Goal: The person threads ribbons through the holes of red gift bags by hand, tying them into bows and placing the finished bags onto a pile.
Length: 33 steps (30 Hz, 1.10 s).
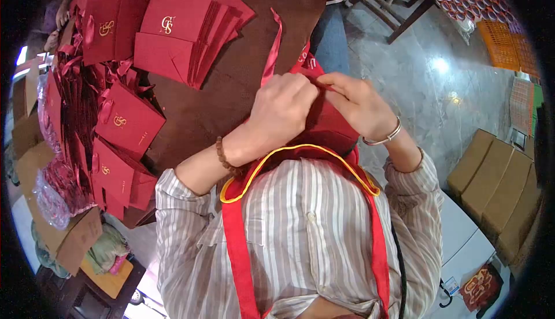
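Observation:
My left hand (283, 104), with a beaded bracelet at the wrist, is closed in a fist. A red ribbon (273, 53) runs up from beside its knuckles, its loose end lying over the brown tabletop. Facing it, my right hand (359, 104), wearing a silver bangle, pinches thumb and finger at the upper edge of a dark red paper bag (329, 121). The bag sits against my front, above the yellow-trimmed red apron (300, 150). Both sets of fingertips meet close together, partly hidden behind the left knuckles.
Stacked red gift bags (170, 27) with gold lettering cover the brown table (196, 111) on the left; more red bags (128, 119) with ribbon handles lean nearer me. Cardboard boxes (494, 186) stand at right on the floor. An orange crate (500, 44) and a wooden stool (393, 1) are farther off.

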Available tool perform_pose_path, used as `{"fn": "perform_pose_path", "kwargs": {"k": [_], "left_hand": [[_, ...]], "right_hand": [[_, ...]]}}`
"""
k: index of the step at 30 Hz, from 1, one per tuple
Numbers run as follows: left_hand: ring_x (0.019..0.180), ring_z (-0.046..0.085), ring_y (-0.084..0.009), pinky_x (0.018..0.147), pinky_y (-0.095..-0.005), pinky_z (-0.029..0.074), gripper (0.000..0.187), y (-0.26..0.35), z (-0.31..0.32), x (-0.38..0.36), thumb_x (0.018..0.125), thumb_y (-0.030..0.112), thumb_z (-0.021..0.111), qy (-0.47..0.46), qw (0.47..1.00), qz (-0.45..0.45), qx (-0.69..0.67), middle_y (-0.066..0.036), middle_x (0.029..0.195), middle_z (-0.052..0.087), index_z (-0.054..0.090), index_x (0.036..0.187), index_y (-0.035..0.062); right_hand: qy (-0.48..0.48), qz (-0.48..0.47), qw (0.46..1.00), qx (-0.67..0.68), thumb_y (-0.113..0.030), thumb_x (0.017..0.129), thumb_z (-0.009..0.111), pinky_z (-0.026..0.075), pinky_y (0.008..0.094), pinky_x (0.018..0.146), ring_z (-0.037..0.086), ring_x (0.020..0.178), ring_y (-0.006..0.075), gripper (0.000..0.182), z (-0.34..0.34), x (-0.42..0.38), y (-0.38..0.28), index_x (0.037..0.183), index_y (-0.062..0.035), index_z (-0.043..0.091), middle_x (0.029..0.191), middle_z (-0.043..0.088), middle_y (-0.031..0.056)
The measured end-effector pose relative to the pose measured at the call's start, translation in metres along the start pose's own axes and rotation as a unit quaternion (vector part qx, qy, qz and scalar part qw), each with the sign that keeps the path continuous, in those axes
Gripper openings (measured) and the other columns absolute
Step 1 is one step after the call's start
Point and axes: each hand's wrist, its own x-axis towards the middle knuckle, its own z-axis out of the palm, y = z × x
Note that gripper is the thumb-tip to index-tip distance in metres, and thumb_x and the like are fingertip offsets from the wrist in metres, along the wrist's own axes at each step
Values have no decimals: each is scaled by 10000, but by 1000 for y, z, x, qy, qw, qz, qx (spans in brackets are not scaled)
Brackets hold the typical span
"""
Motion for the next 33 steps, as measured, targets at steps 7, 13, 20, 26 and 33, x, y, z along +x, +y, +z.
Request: {"fn": "perform_pose_path", "kwargs": {"k": [7, 13, 20, 26, 33], "left_hand": [[656, 541, -279, 593, -362, 449, 116, 3, 4, -9, 689, 6, 570, -3, 998, 8, 64, -111, 747, 531, 567, 805, 16], [647, 517, -277, 590, -351, 435, 108, 9, 5, -4, 659, 14, 545, -7, 996, 15, 87, -107, 746, 501, 533, 766, 20], [652, 539, -285, 585, -361, 451, 115, 15, 7, 3, 687, -3, 589, -6, 997, 2, 78, -113, 754, 522, 535, 787, 15], [718, 561, -284, 639, -348, 462, 128, 11, 2, 1, 669, 41, 699, 52, 998, -36, 2, -88, 805, 558, 607, 756, 36], [905, 544, -222, 783, -312, 429, 96, 0, -7, 5, 765, 47, 633, 63, 988, -91, -104, -99, 922, 574, 646, 859, 32]], "right_hand": [[-5, 21, 1000, -5, -62, 865, 506, 459, 259, 714, 569, 796, 129, 235, -4, 0, -6, 1079, 28, 544, 895, 627, 108], [-8, 48, 998, 29, -31, 866, 486, 452, 240, 732, 562, 829, 109, 226, -2, 1, -7, 1077, 32, 536, 919, 620, 75], [-73, 121, 979, 144, -17, 877, 466, 448, 232, 780, 557, 880, 99, 235, -6, -1, -1, 1104, 31, 508, 934, 601, 48], [-52, 59, 990, 116, -5, 870, 474, 437, 227, 816, 543, 930, 96, 259, -4, -1, -2, 1125, 34, 496, 985, 593, 53], [-70, 15, 977, 202, -99, 854, 477, 429, 261, 838, 584, 916, 156, 279, -19, -3, 7, 1070, 60, 554, 985, 644, 119]]}}
